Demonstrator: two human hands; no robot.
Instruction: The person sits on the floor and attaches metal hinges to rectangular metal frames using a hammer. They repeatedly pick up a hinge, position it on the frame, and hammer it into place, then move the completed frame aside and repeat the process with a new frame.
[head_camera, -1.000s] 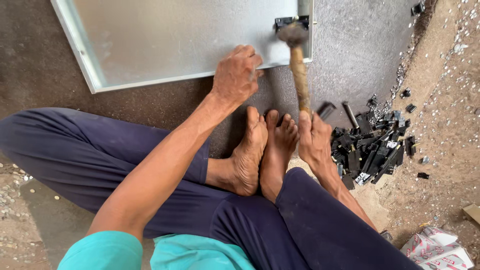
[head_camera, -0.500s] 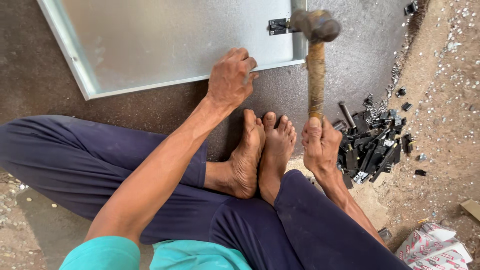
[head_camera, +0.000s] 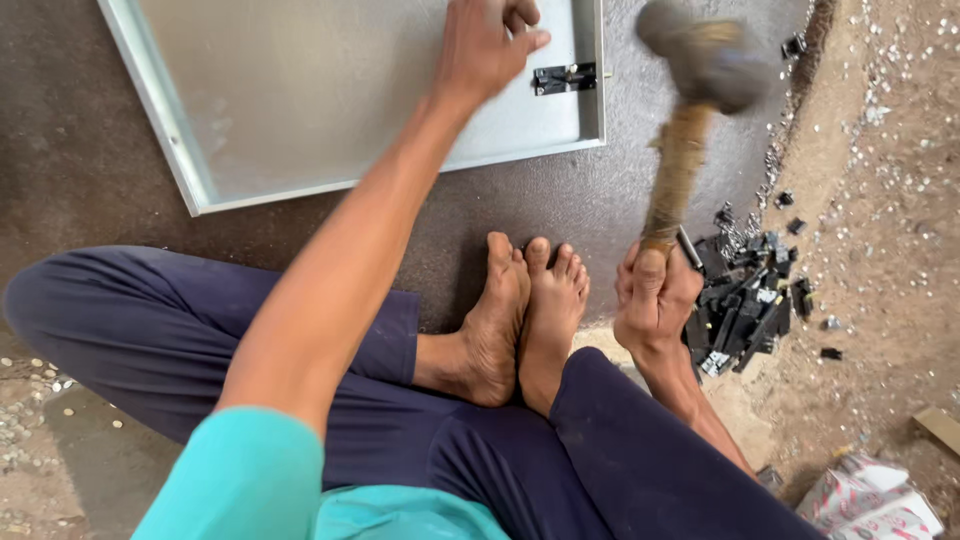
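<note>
Right hand (head_camera: 655, 300) clenched on raised hammer (head_camera: 700, 70), left hand (head_camera: 487, 45) pressing metal panel (head_camera: 330, 90) flat on floor, small black latch (head_camera: 565, 77) seated near its corner, blow pending.

Latch (head_camera: 565, 77) on panel (head_camera: 300, 110); parts pile (head_camera: 745, 300) right of feet (head_camera: 520, 320).

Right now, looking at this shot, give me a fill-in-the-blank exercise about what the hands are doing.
1. The right hand grips a ____ by its wooden handle.
2. The left hand rests on a flat grey metal ____.
3. A small black latch sits near the panel's ____ edge.
4. A pile of black parts lies beside the ____ hand.

Missing words: hammer; panel; right; right
</note>
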